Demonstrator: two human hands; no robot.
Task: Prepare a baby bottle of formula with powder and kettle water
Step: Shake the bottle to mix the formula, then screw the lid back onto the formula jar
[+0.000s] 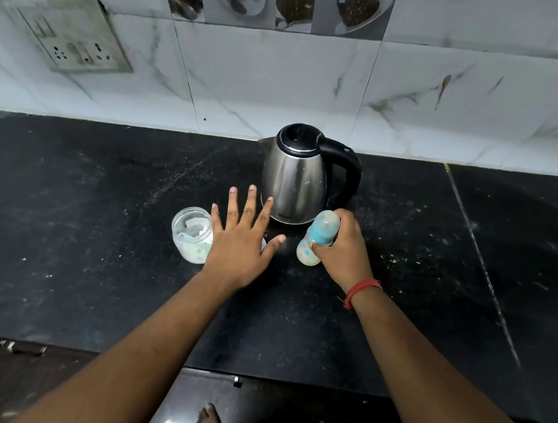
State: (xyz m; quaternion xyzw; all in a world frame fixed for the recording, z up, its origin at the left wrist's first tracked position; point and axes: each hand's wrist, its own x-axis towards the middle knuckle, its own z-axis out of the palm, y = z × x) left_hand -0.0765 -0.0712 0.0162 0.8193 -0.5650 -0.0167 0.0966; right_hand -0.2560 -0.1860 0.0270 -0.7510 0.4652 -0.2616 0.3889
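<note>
A steel kettle [295, 178] with a black lid and handle stands at the back of the black counter. My right hand [346, 249] grips a capped baby bottle [316, 237] with a blue collar, tilted, in front of the kettle's base. My left hand [244, 235] hovers flat with fingers spread, between the bottle and a clear jar [191, 233] holding white powder and a scoop. The jar is open at the top and stands just left of my left hand. A small pale object peeks out beside my left thumb, mostly hidden.
The black stone counter [97, 226] is speckled with white powder. A marbled tile wall [284, 84] rises behind, with a wall socket plate [71, 32] at upper left. The counter's front edge runs below my forearms.
</note>
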